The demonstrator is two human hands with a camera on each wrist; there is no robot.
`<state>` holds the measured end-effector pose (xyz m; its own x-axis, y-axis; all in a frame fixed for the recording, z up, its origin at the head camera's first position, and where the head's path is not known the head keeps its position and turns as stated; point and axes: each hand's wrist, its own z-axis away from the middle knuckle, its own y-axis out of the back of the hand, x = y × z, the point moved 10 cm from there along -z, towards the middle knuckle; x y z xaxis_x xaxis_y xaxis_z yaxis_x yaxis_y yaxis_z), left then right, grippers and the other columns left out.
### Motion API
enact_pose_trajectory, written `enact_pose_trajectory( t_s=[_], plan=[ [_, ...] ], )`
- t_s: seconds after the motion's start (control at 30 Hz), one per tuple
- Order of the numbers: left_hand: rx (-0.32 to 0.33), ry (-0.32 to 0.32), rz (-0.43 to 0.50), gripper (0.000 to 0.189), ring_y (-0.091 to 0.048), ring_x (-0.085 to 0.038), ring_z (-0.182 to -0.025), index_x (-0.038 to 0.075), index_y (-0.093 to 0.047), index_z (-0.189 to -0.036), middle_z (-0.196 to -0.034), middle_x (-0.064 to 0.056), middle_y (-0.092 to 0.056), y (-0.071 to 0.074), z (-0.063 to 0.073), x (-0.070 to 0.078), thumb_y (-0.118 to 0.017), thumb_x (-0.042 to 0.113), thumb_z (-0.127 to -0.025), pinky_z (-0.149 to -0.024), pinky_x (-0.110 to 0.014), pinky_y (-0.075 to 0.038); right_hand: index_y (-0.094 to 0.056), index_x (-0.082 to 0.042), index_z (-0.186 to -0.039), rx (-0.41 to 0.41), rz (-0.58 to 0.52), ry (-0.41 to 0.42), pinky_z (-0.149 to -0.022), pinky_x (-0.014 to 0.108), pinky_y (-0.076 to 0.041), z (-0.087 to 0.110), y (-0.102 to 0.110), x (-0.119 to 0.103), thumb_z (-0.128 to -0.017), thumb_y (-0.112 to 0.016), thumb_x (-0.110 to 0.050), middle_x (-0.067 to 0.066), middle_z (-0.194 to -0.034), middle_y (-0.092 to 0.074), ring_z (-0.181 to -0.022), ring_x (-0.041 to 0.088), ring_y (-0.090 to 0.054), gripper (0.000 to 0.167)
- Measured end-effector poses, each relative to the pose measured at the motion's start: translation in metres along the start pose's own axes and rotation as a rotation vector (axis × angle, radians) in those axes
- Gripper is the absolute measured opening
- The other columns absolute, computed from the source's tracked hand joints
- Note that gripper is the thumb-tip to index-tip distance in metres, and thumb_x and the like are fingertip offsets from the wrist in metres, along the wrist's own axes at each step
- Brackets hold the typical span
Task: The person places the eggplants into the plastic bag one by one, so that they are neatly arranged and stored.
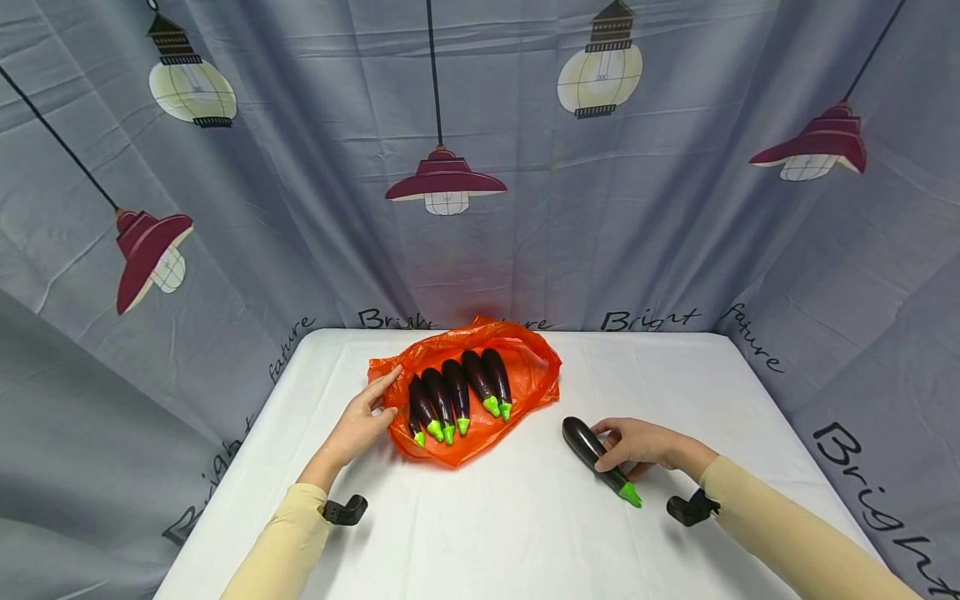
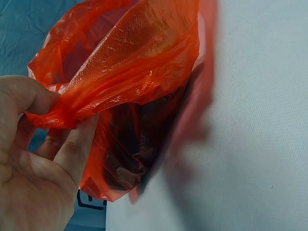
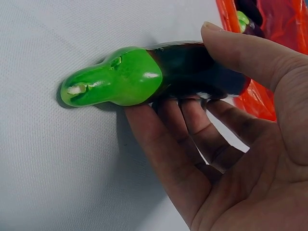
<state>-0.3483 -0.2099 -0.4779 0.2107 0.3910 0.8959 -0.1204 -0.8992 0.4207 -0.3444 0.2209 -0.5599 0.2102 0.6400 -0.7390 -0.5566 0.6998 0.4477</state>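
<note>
An orange-red plastic bag (image 1: 536, 367) lies spread wide on the white table, with several dark purple eggplants (image 1: 456, 385) side by side in it, their green stems toward me. My left hand (image 1: 358, 423) pinches the bag's left rim between thumb and fingers; in the left wrist view the gathered plastic (image 2: 72, 106) shows in that grip. To the right of the bag, my right hand (image 1: 637, 443) holds a single eggplant (image 1: 588, 446) across its middle, thumb on one side and fingers on the other. Its bright green stem (image 3: 115, 77) points toward the table's near side.
The table (image 1: 480, 533) has a white cloth. Its far edge meets a grey-blue curtain (image 1: 315, 250) printed with lamps, which also hangs along both sides. Black wrist cameras (image 1: 345, 510) sit on both wrists.
</note>
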Motion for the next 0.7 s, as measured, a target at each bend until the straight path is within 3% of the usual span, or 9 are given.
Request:
enact_pose_trajectory(
  t_s=[0.2, 0.7],
  plan=[
    [0.005, 0.0, 0.004, 0.071, -0.034, -0.038, -0.147, 0.017, -0.038, -0.16, -0.164, -0.017, -0.029, 0.0012, -0.0032, -0.0128, -0.058, -0.004, -0.095, -0.119, -0.051, -0.029, -0.052, 0.0, -0.14, -0.001, -0.002, 0.003, -0.069, 0.044, -0.06, 0.0004, 0.0002, -0.0007, -0.076, -0.087, -0.012, 0.012, -0.105, -0.054, -0.088, 0.026, -0.06, 0.074],
    [0.007, 0.01, -0.016, 0.071, -0.038, -0.038, -0.145, 0.023, -0.039, -0.16, -0.163, -0.014, -0.032, 0.003, -0.0026, -0.0147, -0.059, 0.0, -0.095, -0.118, -0.05, -0.031, -0.052, -0.001, -0.14, -0.005, 0.0, 0.003, -0.068, 0.044, -0.06, 0.0003, -0.0003, -0.0005, -0.077, -0.088, -0.011, 0.012, -0.105, -0.054, -0.089, 0.026, -0.06, 0.074]
  ],
)
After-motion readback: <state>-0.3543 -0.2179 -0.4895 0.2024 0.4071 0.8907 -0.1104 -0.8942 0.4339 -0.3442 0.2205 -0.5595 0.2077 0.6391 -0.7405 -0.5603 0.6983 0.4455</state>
